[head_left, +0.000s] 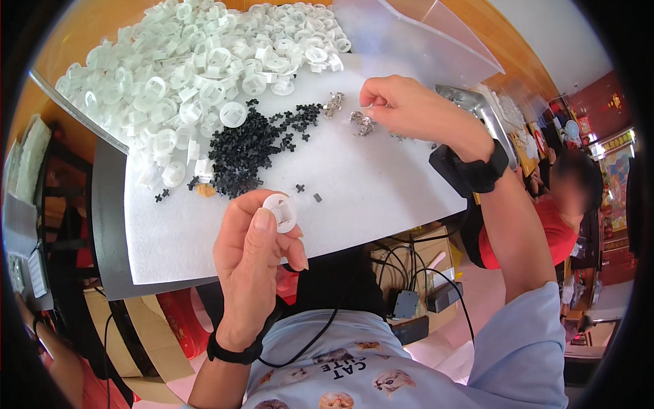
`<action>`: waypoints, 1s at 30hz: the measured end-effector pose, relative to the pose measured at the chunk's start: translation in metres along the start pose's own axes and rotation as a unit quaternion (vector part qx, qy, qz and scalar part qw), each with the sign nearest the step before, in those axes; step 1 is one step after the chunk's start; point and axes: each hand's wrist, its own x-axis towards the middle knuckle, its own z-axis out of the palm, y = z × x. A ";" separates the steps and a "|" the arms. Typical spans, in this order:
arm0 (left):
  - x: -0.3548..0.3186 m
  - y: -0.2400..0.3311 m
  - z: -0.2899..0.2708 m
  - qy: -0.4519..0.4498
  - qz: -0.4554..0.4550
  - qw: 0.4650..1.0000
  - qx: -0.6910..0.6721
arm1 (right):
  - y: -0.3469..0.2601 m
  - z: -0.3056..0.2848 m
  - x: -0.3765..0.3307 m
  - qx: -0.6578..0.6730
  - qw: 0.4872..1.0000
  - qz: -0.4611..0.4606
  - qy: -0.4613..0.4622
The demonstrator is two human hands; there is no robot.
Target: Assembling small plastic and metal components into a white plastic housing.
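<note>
Left hand point(253, 238) raised just off the near edge of the white foam sheet point(381, 184), at about 7 o'clock from the sheet's middle, pinching one round white plastic cap point(281, 212) between thumb and fingertips. Cap turned with its hollow face toward the camera, apparently so that the inside can be seen and reached.

Right hand point(409, 109) stretched out to about 1 o'clock, fingertips closed together over a small scatter of shiny metal clips point(361, 123). Seemingly pinching one of them, though too small to tell for sure whether a clip sits between the fingers. A few more clips point(334, 102) lying just to the 9 o'clock side of that hand.

Heap of small black cross-shaped pieces point(245, 153) at the sheet's centre-left, between the two hands, with two strays point(300, 188) lying apart toward 6 o'clock. Large pile of white caps point(197, 61) filling the 11 o'clock corner and spilling over the sheet's edge. The three kinds of part kept in separate heaps, probably so that each can be picked up without sorting.

Clear plastic bag point(415, 41) lying at 1 o'clock beyond the right hand. Black wristband point(473, 170) on the right wrist, another on the left. Cables and a black box point(405, 303) below the table edge at 5 o'clock.
</note>
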 end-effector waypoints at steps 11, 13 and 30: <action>0.000 -0.005 0.003 0.004 0.004 1.000 0.022 | -0.013 0.001 -0.019 0.076 0.997 0.009 -0.027; 0.000 -0.006 0.004 0.010 0.011 0.999 0.032 | -0.006 -0.002 -0.022 0.088 0.996 0.008 -0.004; -0.004 -0.004 0.005 0.013 0.002 0.999 0.033 | 0.020 0.010 0.007 -0.074 0.994 -0.065 0.051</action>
